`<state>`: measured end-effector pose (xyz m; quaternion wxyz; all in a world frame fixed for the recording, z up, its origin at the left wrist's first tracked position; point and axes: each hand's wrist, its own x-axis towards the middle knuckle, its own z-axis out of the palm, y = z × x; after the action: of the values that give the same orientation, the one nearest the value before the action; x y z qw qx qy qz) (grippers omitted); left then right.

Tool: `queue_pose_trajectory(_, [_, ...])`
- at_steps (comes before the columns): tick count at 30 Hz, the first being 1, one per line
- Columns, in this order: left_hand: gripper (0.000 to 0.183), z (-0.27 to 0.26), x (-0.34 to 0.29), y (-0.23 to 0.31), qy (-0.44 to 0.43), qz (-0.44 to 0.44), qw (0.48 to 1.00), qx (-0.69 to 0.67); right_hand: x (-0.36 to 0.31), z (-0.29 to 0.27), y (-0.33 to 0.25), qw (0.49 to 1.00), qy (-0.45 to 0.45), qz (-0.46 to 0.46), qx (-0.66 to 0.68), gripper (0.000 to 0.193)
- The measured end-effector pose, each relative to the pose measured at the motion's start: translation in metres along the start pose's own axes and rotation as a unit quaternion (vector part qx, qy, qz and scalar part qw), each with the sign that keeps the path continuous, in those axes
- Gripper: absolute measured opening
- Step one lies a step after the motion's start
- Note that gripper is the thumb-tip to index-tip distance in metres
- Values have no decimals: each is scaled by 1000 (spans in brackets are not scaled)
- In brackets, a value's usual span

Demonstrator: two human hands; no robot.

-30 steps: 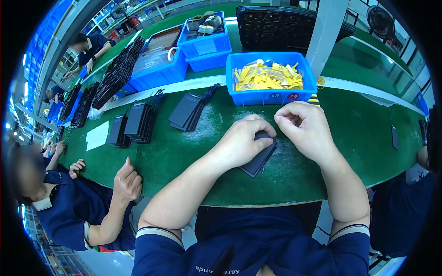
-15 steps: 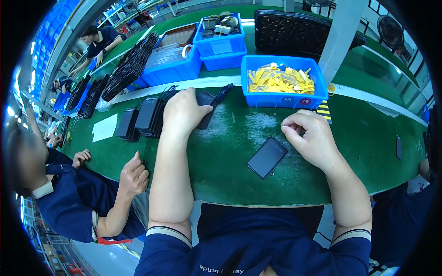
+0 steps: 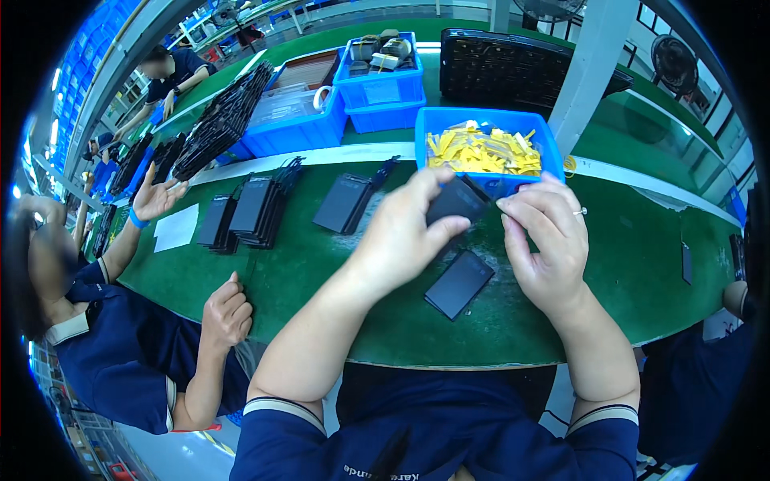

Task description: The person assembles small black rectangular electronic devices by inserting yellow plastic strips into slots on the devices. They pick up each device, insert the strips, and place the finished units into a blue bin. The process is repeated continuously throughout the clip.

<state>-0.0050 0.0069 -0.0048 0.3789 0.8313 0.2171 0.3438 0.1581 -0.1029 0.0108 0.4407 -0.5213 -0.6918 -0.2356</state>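
My left hand (image 3: 405,236) grips a flat black rectangular pack (image 3: 459,199) between thumb and fingers, lifted and tilted in front of the blue bin. My right hand (image 3: 549,240), with a ring on one finger, is just right of that pack. Its thumb and fingers are pinched together, and what they hold, if anything, cannot be made out. Below both hands, a second black pack (image 3: 459,284) lies flat on the green table (image 3: 385,325). Left of my left hand rests a small pile of black packs (image 3: 343,202) with dark leads at the far end.
A blue bin (image 3: 489,184) of yellow strips stands behind my hands. Further left are stacks of black packs (image 3: 255,207) and a white sheet (image 3: 176,228). Other blue bins (image 3: 381,88) line the back. A co-worker (image 3: 120,345) sits at my left, another at the right edge.
My left hand has come from the pile at the left to the middle, now carrying a black pack. My right hand stays pinched nearby. The left co-worker's far hand has risen, palm spread.
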Motion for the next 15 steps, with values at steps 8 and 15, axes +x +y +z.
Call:
queue_pose_trajectory(8, [34,14,-8,24,-91,2,995,38,-4,-1,6,995,-42,86,23,9])
queue_pose_trajectory(15, [32,17,-9,24,-114,-10,992,50,-4,-3,8,991,-87,103,27,7])
